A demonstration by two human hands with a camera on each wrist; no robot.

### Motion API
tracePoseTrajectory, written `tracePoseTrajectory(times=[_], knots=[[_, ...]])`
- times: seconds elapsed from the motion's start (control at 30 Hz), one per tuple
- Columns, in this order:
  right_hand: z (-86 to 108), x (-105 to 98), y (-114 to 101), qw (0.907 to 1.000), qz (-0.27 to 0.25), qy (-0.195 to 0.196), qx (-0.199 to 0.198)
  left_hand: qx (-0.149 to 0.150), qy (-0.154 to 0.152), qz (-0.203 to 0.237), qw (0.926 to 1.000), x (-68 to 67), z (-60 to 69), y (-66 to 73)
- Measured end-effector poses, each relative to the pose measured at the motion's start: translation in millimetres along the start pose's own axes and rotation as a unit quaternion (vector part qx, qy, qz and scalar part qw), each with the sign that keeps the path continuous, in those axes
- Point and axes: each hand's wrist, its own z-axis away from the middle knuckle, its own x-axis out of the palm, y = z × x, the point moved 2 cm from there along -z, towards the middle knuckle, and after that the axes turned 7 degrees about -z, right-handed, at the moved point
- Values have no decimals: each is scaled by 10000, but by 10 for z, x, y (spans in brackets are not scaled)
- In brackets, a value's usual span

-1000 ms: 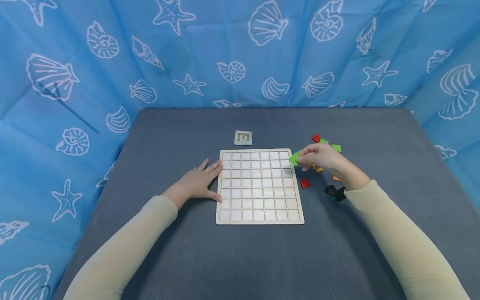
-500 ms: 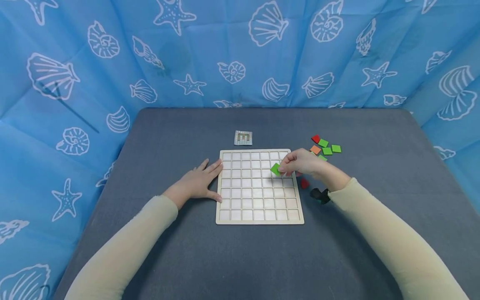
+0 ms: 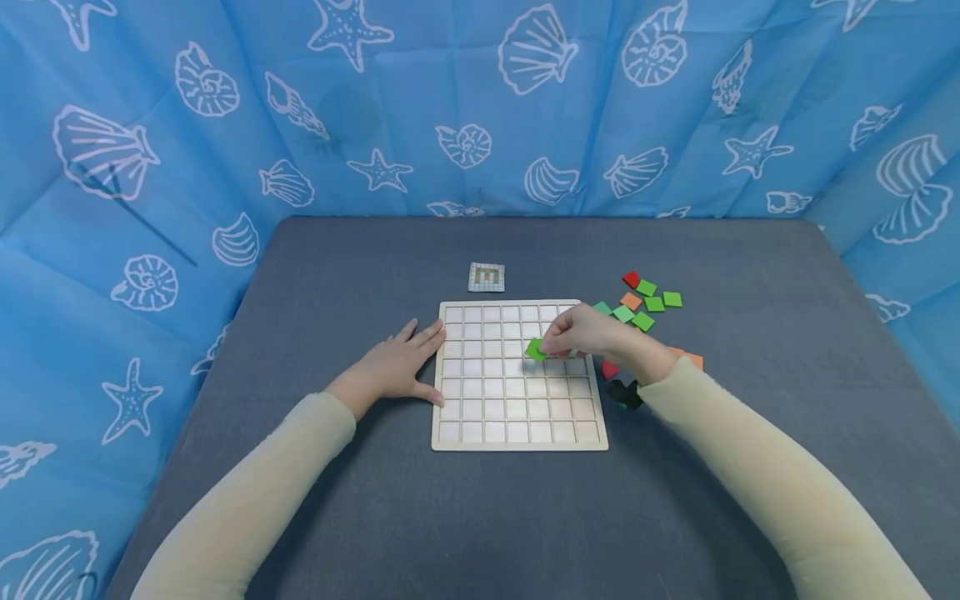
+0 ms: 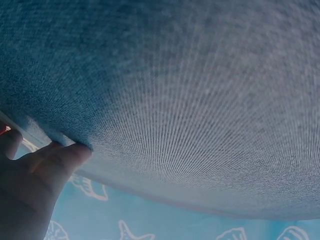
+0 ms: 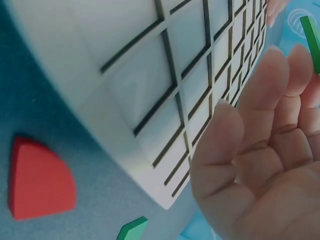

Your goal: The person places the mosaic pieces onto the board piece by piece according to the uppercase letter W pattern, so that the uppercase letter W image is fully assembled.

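A pale wooden grid board lies on the dark table. My left hand rests flat against its left edge, fingers spread, fingertips touching the frame; in the left wrist view, part of that hand shows against the table cloth. My right hand pinches a small green square tile above the middle-right cells of the board. In the right wrist view the tile appears edge-on beside the fingertips of the right hand. A red rounded tile lies just right of the board.
Several green tiles, an orange tile and another red tile lie loose to the board's right. A small patterned card sits behind the board. A blue shell-print curtain hangs behind the table.
My right hand has carried the green tile leftward from beside the board's right edge to over its cells, uncovering more loose tiles. The left hand has stayed still.
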Motion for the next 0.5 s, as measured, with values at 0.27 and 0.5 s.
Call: tracePoseTrajectory(times=[0.27,0.5], knots=[[-57,77,-42,9996,-59,-245,-90,32,47,8,10000,6,-2,-6],[-110,166,-88,9996,-38,-271,-12,56,47,17,10000,5,1,-13]])
